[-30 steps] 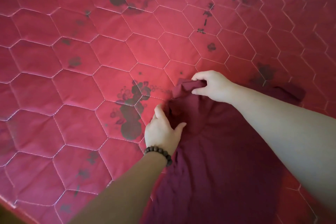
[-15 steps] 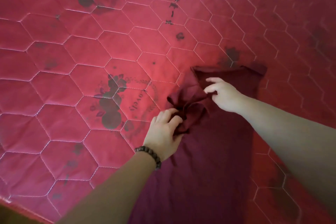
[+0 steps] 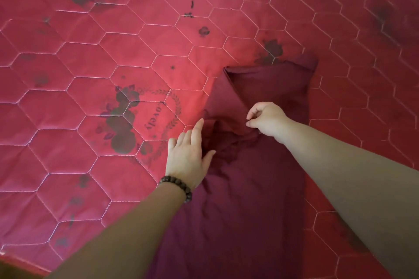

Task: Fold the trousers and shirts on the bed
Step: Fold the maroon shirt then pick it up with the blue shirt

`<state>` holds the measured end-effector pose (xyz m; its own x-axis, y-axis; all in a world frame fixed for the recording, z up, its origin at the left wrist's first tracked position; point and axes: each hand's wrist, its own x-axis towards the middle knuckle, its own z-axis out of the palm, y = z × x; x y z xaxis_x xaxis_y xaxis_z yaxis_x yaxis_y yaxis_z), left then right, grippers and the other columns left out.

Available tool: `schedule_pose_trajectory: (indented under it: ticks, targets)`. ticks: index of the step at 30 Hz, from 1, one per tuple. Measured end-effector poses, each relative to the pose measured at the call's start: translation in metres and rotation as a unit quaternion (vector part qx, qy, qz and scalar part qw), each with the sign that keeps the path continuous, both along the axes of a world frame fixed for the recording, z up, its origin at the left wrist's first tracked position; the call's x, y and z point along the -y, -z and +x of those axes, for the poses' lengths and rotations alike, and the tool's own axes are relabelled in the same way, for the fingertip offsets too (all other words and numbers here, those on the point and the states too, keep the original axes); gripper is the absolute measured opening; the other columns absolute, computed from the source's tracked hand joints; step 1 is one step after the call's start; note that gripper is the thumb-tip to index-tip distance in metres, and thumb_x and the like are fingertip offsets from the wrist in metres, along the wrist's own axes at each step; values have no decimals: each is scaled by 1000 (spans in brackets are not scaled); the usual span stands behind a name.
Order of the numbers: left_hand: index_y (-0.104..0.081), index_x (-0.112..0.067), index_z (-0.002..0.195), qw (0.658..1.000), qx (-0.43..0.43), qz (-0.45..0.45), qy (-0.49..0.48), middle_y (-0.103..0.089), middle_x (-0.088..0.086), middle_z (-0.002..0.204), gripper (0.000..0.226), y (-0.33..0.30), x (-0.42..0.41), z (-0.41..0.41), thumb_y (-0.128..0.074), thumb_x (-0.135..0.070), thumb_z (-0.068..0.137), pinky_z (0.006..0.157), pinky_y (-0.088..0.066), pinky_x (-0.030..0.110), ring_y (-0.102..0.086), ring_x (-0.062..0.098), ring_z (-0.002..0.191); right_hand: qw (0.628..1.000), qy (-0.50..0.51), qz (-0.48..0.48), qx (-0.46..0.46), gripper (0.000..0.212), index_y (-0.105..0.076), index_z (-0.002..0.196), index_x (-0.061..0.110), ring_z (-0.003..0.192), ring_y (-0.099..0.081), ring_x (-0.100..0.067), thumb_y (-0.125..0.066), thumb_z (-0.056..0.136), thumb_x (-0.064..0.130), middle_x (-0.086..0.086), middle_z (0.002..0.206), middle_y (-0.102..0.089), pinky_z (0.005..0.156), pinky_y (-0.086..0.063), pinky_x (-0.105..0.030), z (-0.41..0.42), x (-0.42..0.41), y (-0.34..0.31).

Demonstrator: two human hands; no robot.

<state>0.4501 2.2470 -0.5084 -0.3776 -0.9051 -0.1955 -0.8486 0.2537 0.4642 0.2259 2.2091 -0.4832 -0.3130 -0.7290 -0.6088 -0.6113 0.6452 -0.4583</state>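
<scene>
A dark maroon garment [image 3: 244, 206] lies lengthwise on the bed, running from the lower edge of the view up to a folded top edge right of centre. A bunched fold of cloth sits at its left side between my hands. My left hand [image 3: 189, 153], with a dark bead bracelet at the wrist, lies flat with straight fingers along the garment's left edge. My right hand [image 3: 266, 120] has its fingers curled and pinches the cloth at the fold.
The bed is covered by a red quilted spread [image 3: 90, 75] with hexagon stitching and dark flower prints. Its near left edge [image 3: 13, 258] shows at the bottom left corner.
My left hand has let go of the bunched cloth and now lies flat. My right hand has drawn back toward me along the fold. The garment's top now lies flatter.
</scene>
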Motion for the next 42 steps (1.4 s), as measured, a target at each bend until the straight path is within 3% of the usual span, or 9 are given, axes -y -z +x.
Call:
schedule_pose_trajectory:
  ticks: [5,9,15,20,25,30,33,36,42]
  targets:
    - [-69,-9,83,997,20,-66,34,-63,7,79,8,0,8,2,-67,-8,76,75,-37,43,-59,32,79,997,-28,-31,-58,19,-67,95,16,84,-57,-18,-67,82,3,-1,94,-58,72,-40,-23,-7,-6,8]
    - [-59,-12,67,991,6,-127,50,-58,3,80,16,-5,11,8,-58,-26,75,74,-36,39,-51,29,81,981,-72,-65,-167,17,-63,98,18,102,-53,-31,-61,85,7,-10,108,-56,86,-47,-38,8,-6,6]
    - [-64,-5,91,983,-113,-134,58,-63,10,100,23,-4,35,-13,-42,-15,93,82,-41,38,-58,31,90,892,-263,-309,-200,26,-66,104,1,104,-54,-36,-60,79,-1,-16,116,-58,89,-46,-46,37,7,13]
    - [-69,9,102,976,-108,-109,154,-65,25,112,25,27,37,-15,-65,12,77,89,-52,52,-63,41,105,896,-326,-248,-169,43,-48,137,1,136,-39,-28,-48,95,11,-13,145,-44,115,-28,-40,42,3,50]
    - [-42,-4,142,955,22,-129,265,-35,11,151,52,45,22,9,-38,-30,97,114,-27,48,-30,29,141,873,-376,-200,-239,57,-16,153,26,148,-4,-15,-22,99,43,4,161,-9,119,-8,-49,22,8,69]
    - [-34,-7,146,943,71,-138,296,-29,8,154,58,47,18,15,-31,-37,97,115,-25,50,-23,26,144,892,-357,-126,-248,61,5,149,43,148,12,-20,-8,93,63,5,161,13,119,0,-52,8,34,70]
    - [-43,-6,142,938,48,-150,308,-37,8,151,54,45,20,18,-35,-35,96,112,-29,52,-28,26,142,922,-245,-202,-223,57,-22,151,32,144,-19,-26,-32,98,51,-6,159,-15,115,-20,-48,8,35,60]
    - [-51,-7,137,930,27,-168,325,-41,8,148,47,44,19,20,-39,-30,97,112,-30,52,-30,26,141,938,-107,-208,-256,55,-46,133,10,117,-50,-32,-50,93,48,-14,128,-53,94,-39,-44,5,39,49]
    - [-48,-7,139,936,8,-152,318,-37,8,150,47,43,21,23,-41,-28,98,113,-31,49,-27,25,142,967,-133,-167,-136,30,-42,84,11,97,-55,-37,-51,96,38,-16,99,-59,77,-38,-39,26,64,39]
